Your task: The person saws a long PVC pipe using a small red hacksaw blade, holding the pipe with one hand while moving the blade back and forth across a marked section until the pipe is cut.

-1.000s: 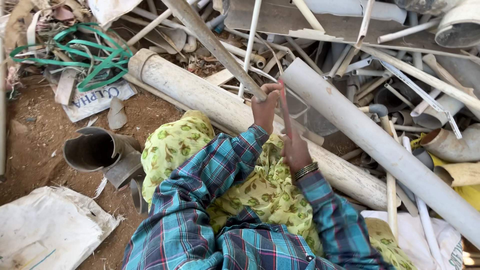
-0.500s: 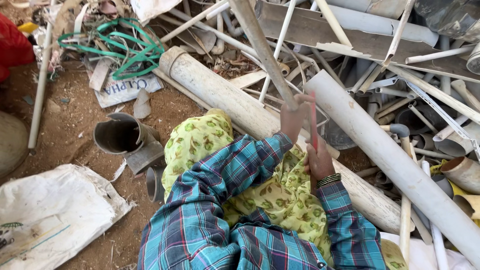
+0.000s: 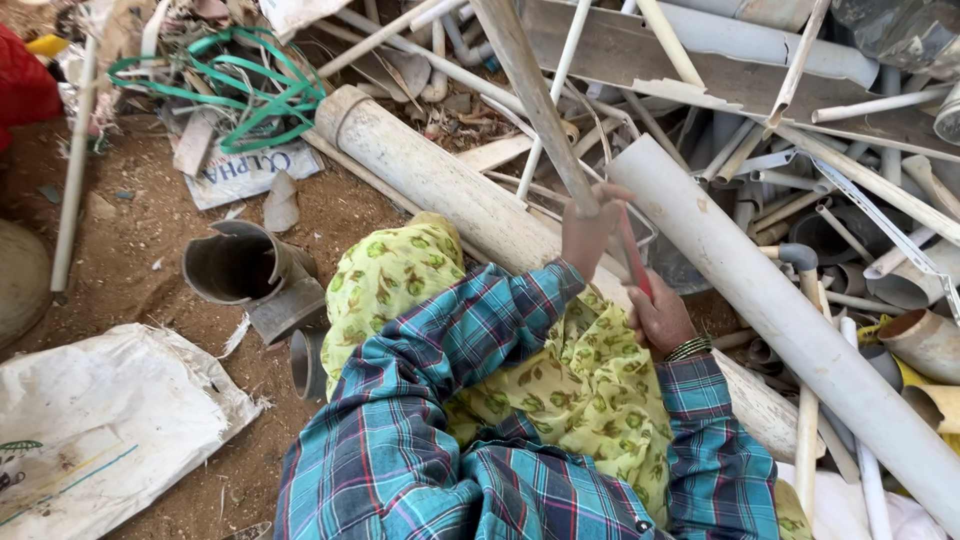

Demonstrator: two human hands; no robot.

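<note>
On bare reddish dirt ground (image 3: 150,250) outdoors, a heap of pale plastic pipes (image 3: 780,200) fills the upper right. A thick white pipe (image 3: 790,320) slants from centre to lower right. The left hand (image 3: 590,225) has its grip clenched around a slim grey pipe (image 3: 530,90), whose long axis runs up and slightly left from the fist. The right hand (image 3: 660,315) has its grip closed on a thin red tool (image 3: 634,262) pointing upward beside that pipe.

Single head-worn view, looking steeply down from close above onto checked sleeves, both hands and a heap of grey plastic pipes (image 3: 780,310).
</note>
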